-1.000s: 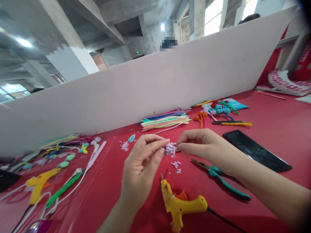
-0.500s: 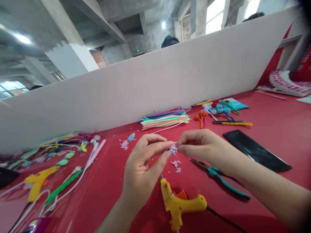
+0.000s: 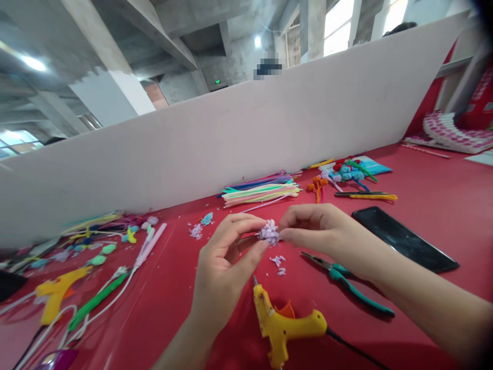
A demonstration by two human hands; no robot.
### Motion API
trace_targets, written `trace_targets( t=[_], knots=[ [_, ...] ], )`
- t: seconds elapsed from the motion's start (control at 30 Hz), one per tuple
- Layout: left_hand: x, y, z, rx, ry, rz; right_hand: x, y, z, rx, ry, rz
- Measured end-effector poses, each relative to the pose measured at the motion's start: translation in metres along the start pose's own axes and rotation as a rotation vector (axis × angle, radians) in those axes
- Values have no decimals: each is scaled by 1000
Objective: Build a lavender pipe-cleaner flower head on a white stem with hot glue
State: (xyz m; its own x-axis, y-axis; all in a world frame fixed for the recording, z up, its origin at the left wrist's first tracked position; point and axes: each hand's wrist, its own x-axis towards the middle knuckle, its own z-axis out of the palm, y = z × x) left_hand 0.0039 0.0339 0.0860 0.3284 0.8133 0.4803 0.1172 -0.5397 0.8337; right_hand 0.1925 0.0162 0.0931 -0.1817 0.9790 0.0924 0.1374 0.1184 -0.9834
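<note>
A small lilac cluster of fuzzy petal-like pieces (image 3: pixel 268 233) is held up between both hands above the red table. My left hand (image 3: pixel 225 259) grips its left side between thumb and fingers. On the other side, my right hand (image 3: pixel 314 225) pinches at the cluster's right edge, thumb and index finger together; whether a loose piece is between them is hidden. Below lie a few loose lilac bits (image 3: pixel 278 261). A yellow glue gun (image 3: pixel 287 326) rests near the front, nozzle pointing away from me. Teal-handled pliers (image 3: pixel 341 280) lie under my right forearm.
A black phone (image 3: pixel 404 239) lies to the right. Bundled pipe cleaners (image 3: pixel 262 192) are along the white partition (image 3: pixel 192 149), with finished-looking pompom pieces (image 3: pixel 348 172) beside them. Another yellow glue gun (image 3: pixel 57 293), a pink-handled corded tool (image 3: pixel 150 246) and coloured scraps crowd the left.
My left fingers have shifted back from the lilac cluster, so more of it shows. It has moved slightly left. My right hand stays pinched beside it.
</note>
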Motion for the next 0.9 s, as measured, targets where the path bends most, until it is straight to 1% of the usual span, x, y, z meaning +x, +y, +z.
trace_targets(
  t=[0.07, 0.13, 0.23, 0.3, 0.43, 0.53, 0.63, 0.7, 0.8, 0.9],
  knots=[
    [1, 0, -1, -34, 1, 1, 2, 0, -2, -39, 36, -59],
    [2, -1, -3, -69, -5, -1, 4, 1, -2, -146, 77, -137],
    [1, -2, -4, -122, -32, -15, 6, 5, 3, -297, 38, -224],
    [1, -3, -4, -143, -40, -23, 5, 7, 6, -340, 7, -252],
    [-1, -3, -5, -143, -37, 3, 4, 10, 10, -413, 32, -310],
    [0, -4, -6, -133, -53, 28, 3, 12, 10, -447, 36, -399],
    [1, -3, -8, -116, -82, 27, 2, 15, 12, -479, 76, -490],
    [3, -1, -9, -100, -122, 7, 2, 18, 12, -493, 94, -518],
    [4, 3, -9, -102, -162, -4, 2, 19, 13, -501, 97, -519],
    [3, 5, -9, -91, -161, -1, 1, 18, 13, -508, 98, -511]
  ],
)
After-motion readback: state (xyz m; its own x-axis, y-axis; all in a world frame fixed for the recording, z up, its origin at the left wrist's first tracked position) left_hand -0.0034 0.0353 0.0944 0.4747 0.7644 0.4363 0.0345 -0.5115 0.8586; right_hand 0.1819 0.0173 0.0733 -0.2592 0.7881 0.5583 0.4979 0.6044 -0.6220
